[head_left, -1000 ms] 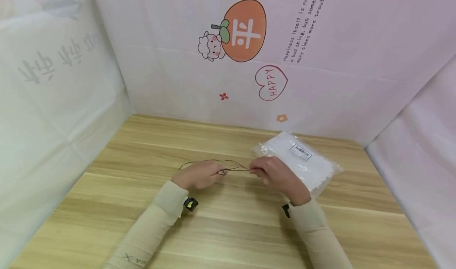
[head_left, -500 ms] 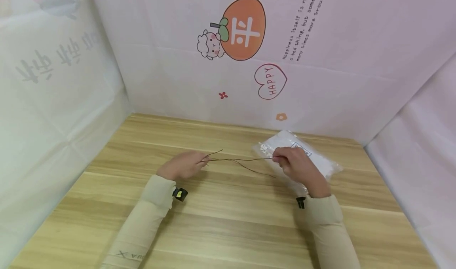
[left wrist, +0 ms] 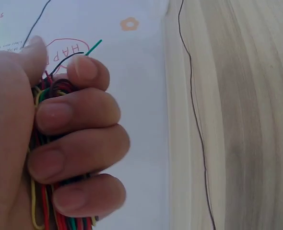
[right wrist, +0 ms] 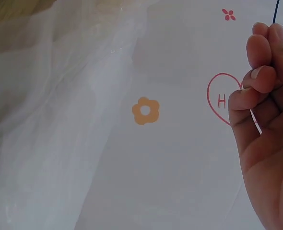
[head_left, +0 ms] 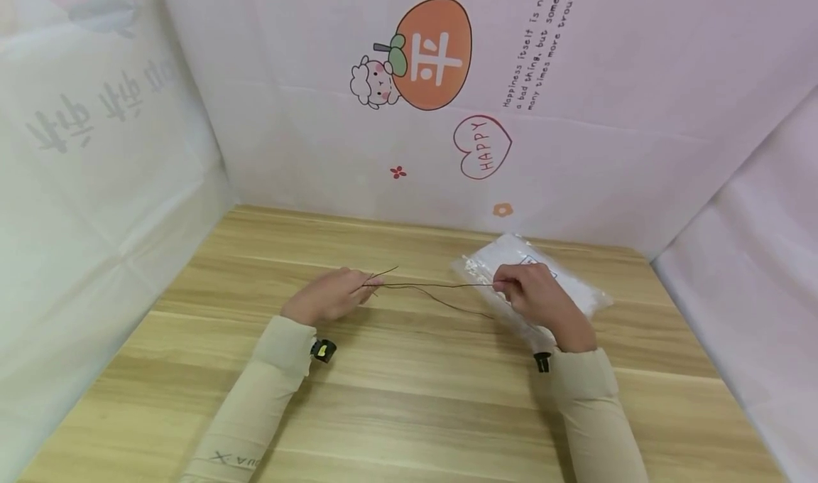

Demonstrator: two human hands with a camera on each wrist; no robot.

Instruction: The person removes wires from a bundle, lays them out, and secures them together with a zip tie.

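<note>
My left hand (head_left: 329,297) curls its fingers round a bundle of thin coloured wires (left wrist: 60,86), red, yellow, green and black, best seen in the left wrist view. Most of the bundle is hidden in the palm. Between the hands a dark wire (head_left: 441,285) runs nearly straight across, above the table. My right hand (head_left: 543,302) pinches its far end between thumb and fingertips, the wire tip (right wrist: 276,12) rising from them in the right wrist view. A second dark strand (head_left: 456,307) droops rightward from the left hand. Short wire ends poke out past the left fingertips.
A clear plastic bag (head_left: 492,256) with white contents and a label lies on the wood-grain table (head_left: 409,412), behind and under the right hand. White printed cloth (head_left: 307,149) walls the table in at the back and both sides.
My hands have moved apart, the left to the left and the right to the right and slightly back, drawing the wire out longer between them. In the last half second little has shifted.
</note>
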